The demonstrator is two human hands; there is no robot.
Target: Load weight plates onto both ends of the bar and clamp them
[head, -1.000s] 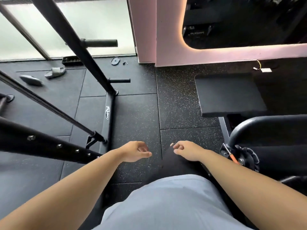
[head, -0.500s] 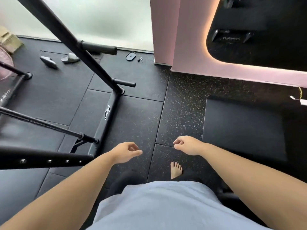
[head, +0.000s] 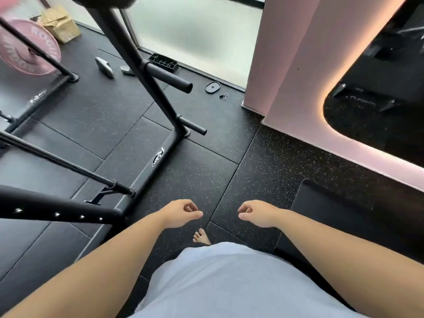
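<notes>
Just below centre, your left hand and right hand hang empty, fingers loosely curled, pinching nothing. Pink plate well apart at 10 o'clock, behind rack. Your bare foot near rack base rail: stub or trip risk; dropped plate could crush toes.

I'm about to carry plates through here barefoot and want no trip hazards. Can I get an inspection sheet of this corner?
Surface: black speckled rubber floor tiles; a black mat lies at right.
Job's things: pink weight plate at upper left, partly behind bars of the black rack; the two pegs in view are bare; no clamp seen.
Clutter: grey slippers, black tray, small black oval disc, cardboard box.
Hands: left hand and right hand loosely curled, holding nothing.
Cables: nothing seen.
Surroundings: frosted window, pink wall, lit-edged mirror.
</notes>
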